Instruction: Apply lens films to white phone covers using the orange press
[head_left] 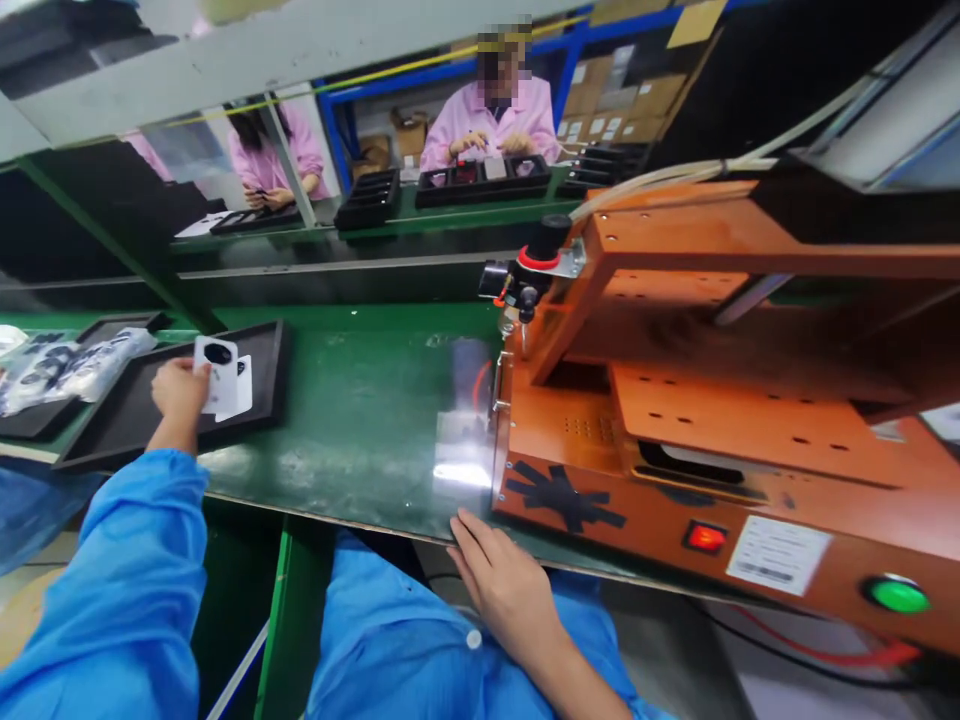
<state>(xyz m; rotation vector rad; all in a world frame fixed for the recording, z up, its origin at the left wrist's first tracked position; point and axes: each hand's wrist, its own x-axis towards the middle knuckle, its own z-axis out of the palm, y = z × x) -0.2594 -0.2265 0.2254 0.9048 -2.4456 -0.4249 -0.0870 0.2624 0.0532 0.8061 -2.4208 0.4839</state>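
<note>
My left hand [178,392] is closed on the edge of a white phone back cover [214,388] with a dark round camera area. A second white phone back cover [243,395] lies just behind and to the right of it, partly hidden by the held one. Both are over the right part of a shallow black tray [276,365]. At the front edge of the green bench [352,400], my right hand [510,590] rests with its fingers stretched out and nothing in them. A clear plastic sheet [459,450] is just beyond its fingertips.
An orange machine [645,480] with a lit red switch [706,538] and a green button [896,595] fills the right side. Bagged parts [105,365] sit at the far left. Across the bench, people in pink [457,125] work at black trays [480,190].
</note>
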